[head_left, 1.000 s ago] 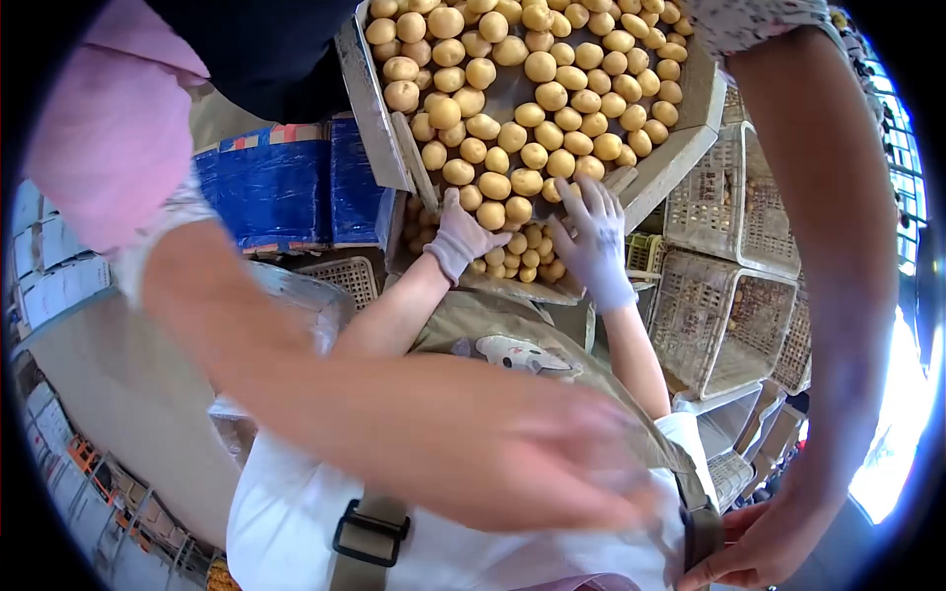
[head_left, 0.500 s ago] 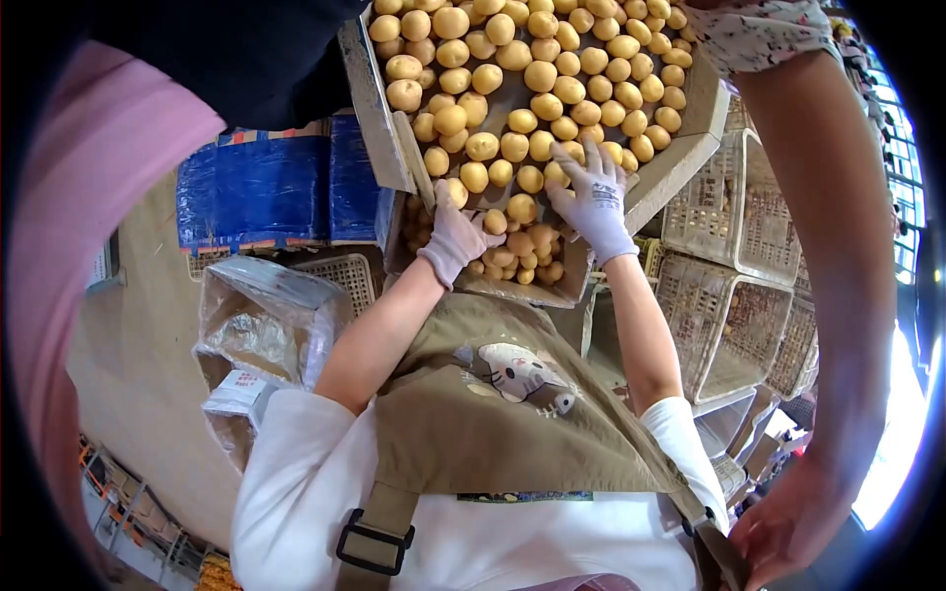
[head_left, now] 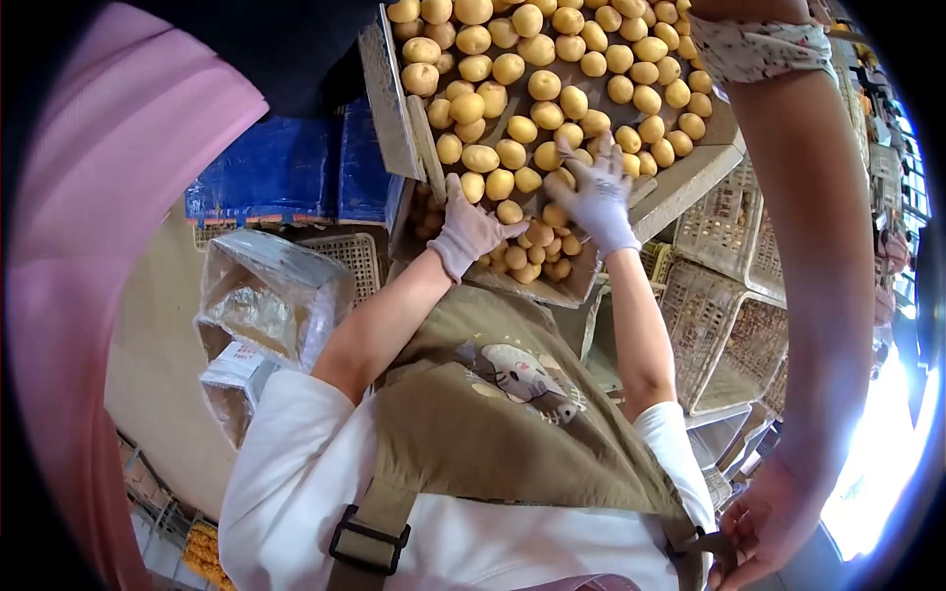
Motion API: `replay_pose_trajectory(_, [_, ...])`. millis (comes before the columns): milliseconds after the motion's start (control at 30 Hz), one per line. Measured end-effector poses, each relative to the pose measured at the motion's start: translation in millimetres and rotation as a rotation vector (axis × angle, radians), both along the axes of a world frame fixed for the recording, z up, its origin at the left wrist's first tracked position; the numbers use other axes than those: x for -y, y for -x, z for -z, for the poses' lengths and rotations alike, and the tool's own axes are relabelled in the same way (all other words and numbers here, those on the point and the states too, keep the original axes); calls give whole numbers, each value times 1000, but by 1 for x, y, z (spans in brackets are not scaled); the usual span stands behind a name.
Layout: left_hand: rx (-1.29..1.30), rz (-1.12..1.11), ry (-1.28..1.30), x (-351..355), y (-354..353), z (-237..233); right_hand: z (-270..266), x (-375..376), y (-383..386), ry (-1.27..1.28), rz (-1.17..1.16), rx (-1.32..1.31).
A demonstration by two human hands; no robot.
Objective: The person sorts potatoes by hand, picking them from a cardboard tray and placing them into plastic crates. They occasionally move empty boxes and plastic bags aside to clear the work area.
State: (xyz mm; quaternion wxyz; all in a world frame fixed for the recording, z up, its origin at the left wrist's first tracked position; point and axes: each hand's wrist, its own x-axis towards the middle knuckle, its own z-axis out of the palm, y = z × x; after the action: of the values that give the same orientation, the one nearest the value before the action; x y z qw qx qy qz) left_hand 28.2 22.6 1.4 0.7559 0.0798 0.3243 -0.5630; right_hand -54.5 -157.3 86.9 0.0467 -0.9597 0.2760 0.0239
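Round yellow fruits (head_left: 546,85), somewhat potato-like, lie across a sorting tray (head_left: 690,177) whose mouth narrows toward me. Below that mouth stands a box (head_left: 567,291) with more of them inside. My left hand (head_left: 468,231), in a pale glove, is at the left of the mouth, fingers extended and thumb stretched rightward, just below a single fruit (head_left: 508,212). On the right side, my right hand (head_left: 596,197), also gloved, is spread palm down over the fruits at the lip, its thumb beside one fruit (head_left: 562,179). Neither hand is closed around a fruit.
Stacked plastic crates (head_left: 724,335) stand at the right. A plastic-lined box (head_left: 261,295) and blue-wrapped boxes (head_left: 271,172) are at the left. Another person's arm (head_left: 813,217) hangs close on the right; a pink sleeve (head_left: 128,148) fills the left edge.
The view has shifted slightly. Earlier, two fruits lay between my hands over the box; now one is there. My left thumb has stretched farther right, and fruits near the lip have shifted.
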Motion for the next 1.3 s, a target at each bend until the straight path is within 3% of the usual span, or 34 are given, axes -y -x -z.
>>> replay_pose_trajectory(67, [-39,-15,62,0,-1,5,-7,2,-1,-132,-11,4])
replay_pose_trajectory(133, [153,2,74,-2,4,22,7,27,4,-366,46,154])
replay_pose_trajectory(167, [198,46,39,-1,4,23,0,25,2,-145,37,199])
replay_pose_trajectory(200, [244,92,7,1,4,27,-8,21,3,-121,-30,132])
replay_pose_trajectory(233, [503,116,-18,0,8,46,-15,13,5,-99,-95,67])
replay_pose_trajectory(333, [108,120,11,-2,-2,14,-11,8,6,-101,-159,-44])
replay_pose_trajectory(600, [-40,142,-57,3,-11,5,-4,12,9,-122,-170,-19])
replay_pose_trajectory(767, [143,204,-18,4,-12,6,-7,12,1,-118,-208,-147])
replay_pose_trajectory(833, [89,170,-102,9,-12,-7,8,26,-6,-284,-23,125])
replay_pose_trajectory(867, [63,156,-104,8,-11,-7,11,25,-6,-175,42,179])
replay_pose_trajectory(933, [168,194,-73,6,-11,-3,23,5,3,-102,-79,-37])
replay_pose_trajectory(1067, [128,249,87,10,-28,15,30,10,10,-43,-175,-11])
replay_pose_trajectory(1133, [172,339,-133,18,-42,13,35,15,9,-48,-158,-78])
replay_pose_trajectory(1267, [-280,393,-441,29,-52,-26,24,15,16,-74,-143,-65])
replay_pose_trajectory(1300, [-243,391,-438,29,-52,-21,27,12,17,-98,-112,-11])
